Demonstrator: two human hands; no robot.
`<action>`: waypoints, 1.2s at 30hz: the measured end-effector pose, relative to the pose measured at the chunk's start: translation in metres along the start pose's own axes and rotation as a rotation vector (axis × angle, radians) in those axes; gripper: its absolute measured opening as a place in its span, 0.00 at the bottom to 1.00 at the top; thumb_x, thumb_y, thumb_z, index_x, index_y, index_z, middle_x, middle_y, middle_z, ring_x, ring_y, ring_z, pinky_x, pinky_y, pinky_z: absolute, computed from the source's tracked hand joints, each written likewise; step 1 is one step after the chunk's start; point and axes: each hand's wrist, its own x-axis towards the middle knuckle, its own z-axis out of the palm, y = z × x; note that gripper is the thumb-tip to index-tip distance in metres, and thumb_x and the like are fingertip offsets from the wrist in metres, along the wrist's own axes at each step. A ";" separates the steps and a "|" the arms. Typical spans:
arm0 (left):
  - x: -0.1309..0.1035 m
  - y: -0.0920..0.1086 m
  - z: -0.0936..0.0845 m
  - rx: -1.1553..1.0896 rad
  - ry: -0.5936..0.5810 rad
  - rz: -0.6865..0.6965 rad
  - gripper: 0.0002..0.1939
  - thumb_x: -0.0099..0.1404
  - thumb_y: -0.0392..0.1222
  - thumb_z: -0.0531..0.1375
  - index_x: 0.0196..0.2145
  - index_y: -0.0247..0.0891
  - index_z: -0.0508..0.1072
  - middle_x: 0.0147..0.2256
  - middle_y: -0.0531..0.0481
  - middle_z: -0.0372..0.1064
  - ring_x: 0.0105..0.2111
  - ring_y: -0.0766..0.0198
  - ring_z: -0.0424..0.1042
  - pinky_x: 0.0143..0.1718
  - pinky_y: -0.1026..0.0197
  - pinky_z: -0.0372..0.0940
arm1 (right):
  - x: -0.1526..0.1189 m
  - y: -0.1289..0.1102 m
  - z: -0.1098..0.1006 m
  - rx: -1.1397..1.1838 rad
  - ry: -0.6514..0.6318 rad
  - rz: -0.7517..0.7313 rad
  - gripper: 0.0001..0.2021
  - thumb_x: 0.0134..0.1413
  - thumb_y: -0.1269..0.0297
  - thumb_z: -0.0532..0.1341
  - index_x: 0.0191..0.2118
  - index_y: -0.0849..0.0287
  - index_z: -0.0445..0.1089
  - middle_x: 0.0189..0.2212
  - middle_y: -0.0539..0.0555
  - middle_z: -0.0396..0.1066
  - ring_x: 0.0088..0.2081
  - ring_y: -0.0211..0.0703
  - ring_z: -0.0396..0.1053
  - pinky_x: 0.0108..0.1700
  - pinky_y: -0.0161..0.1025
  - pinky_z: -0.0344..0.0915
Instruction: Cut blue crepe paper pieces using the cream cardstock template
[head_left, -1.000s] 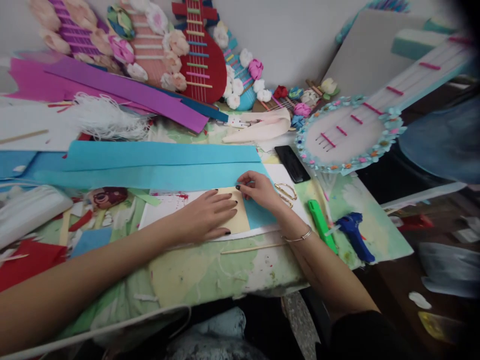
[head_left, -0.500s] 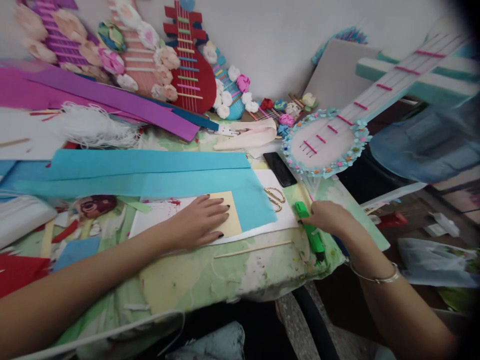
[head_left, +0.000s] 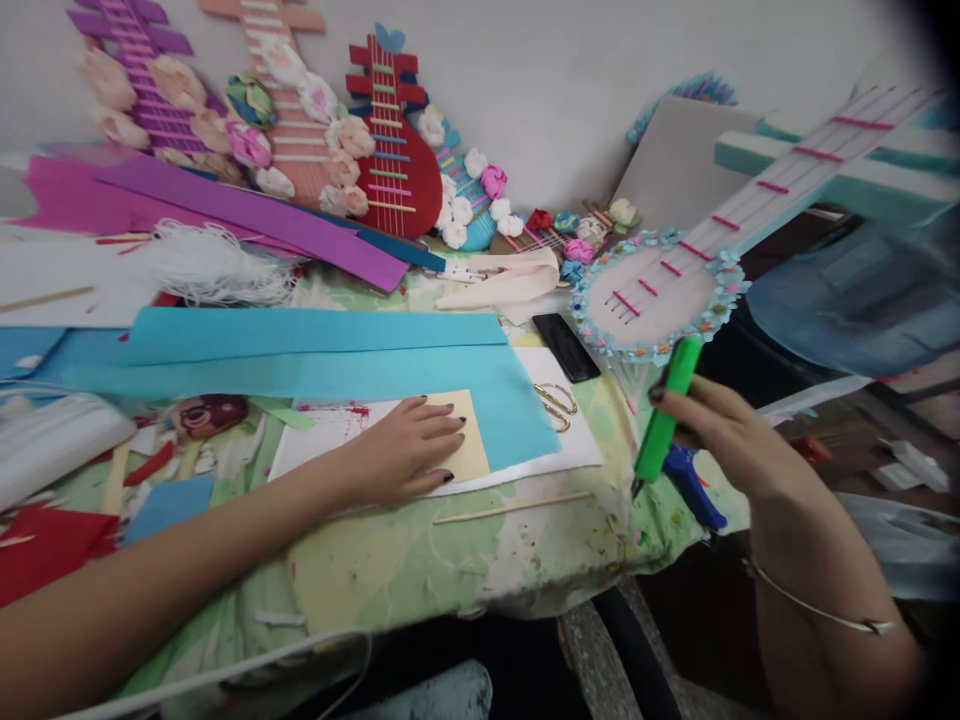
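My left hand lies flat with fingers spread, pressing on a pale yellow paper piece. That piece rests on turquoise paper and a white sheet. Raised over the table's right corner, my right hand grips a bright green, slim tool. Its dark pointed tip is angled downward; its exact kind is unclear. Behind it, a blue-handled tool is partly hidden. Gold-handled scissors lie on the white sheet, with their blades out of sight. A thin wooden stick is in front of the sheet.
A black phone lies behind the scissors. At right leans a pale lute-shaped craft with flower trim. More decorated instruments, such as a red one, stand against the wall. White string and paper scraps occupy the left.
My right hand has lifted the green tool off the table and tilted it tip down, uncovering the blue-handled tool. My left hand stays on the yellow paper. The view has shifted slightly.
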 end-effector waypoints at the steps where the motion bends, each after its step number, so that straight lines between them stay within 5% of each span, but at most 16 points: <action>1: 0.000 0.000 0.000 -0.009 0.003 -0.003 0.17 0.69 0.44 0.54 0.52 0.36 0.70 0.54 0.38 0.69 0.55 0.46 0.66 0.57 0.41 0.54 | 0.001 -0.007 0.005 0.225 0.067 0.070 0.14 0.47 0.51 0.65 0.31 0.56 0.70 0.19 0.48 0.63 0.19 0.36 0.58 0.20 0.36 0.53; 3: -0.001 -0.001 0.001 -0.047 0.013 -0.010 0.17 0.69 0.44 0.55 0.53 0.37 0.70 0.54 0.39 0.70 0.56 0.48 0.66 0.58 0.43 0.54 | 0.004 -0.022 0.024 0.635 0.174 0.138 0.12 0.46 0.53 0.63 0.29 0.56 0.66 0.18 0.46 0.60 0.16 0.32 0.51 0.17 0.34 0.45; 6: -0.001 -0.011 0.001 -0.154 0.015 -0.030 0.16 0.71 0.39 0.52 0.53 0.41 0.71 0.55 0.42 0.70 0.58 0.53 0.65 0.58 0.46 0.56 | 0.011 -0.039 0.065 0.974 -0.009 0.213 0.13 0.40 0.56 0.65 0.26 0.56 0.61 0.16 0.43 0.56 0.15 0.28 0.40 0.15 0.32 0.40; 9: 0.003 -0.030 -0.003 -0.300 -0.029 -0.005 0.17 0.73 0.36 0.49 0.53 0.42 0.72 0.55 0.43 0.70 0.58 0.56 0.66 0.57 0.50 0.60 | 0.021 -0.042 0.105 1.074 -0.161 0.215 0.15 0.39 0.58 0.66 0.25 0.55 0.57 0.16 0.41 0.51 0.15 0.28 0.39 0.15 0.30 0.44; 15: 0.008 -0.060 -0.011 -0.435 -0.150 0.068 0.20 0.72 0.33 0.48 0.57 0.45 0.69 0.56 0.48 0.70 0.58 0.62 0.67 0.57 0.58 0.62 | 0.043 -0.022 0.154 1.119 -0.127 0.113 0.15 0.43 0.54 0.65 0.25 0.55 0.58 0.20 0.44 0.60 0.17 0.30 0.51 0.20 0.32 0.59; 27: 0.003 -0.043 -0.017 -0.417 -0.137 0.042 0.16 0.70 0.34 0.53 0.54 0.38 0.70 0.58 0.45 0.67 0.60 0.59 0.62 0.62 0.54 0.54 | 0.038 -0.012 0.168 1.287 -0.139 0.392 0.05 0.44 0.64 0.60 0.29 0.58 0.71 0.24 0.50 0.68 0.22 0.36 0.63 0.24 0.34 0.66; 36: 0.004 -0.023 -0.008 -0.164 -0.101 0.016 0.19 0.70 0.42 0.56 0.57 0.39 0.66 0.55 0.44 0.69 0.58 0.52 0.62 0.57 0.50 0.52 | 0.037 -0.005 0.175 1.339 -0.126 0.296 0.07 0.38 0.75 0.67 0.27 0.59 0.71 0.23 0.45 0.67 0.24 0.32 0.67 0.29 0.31 0.69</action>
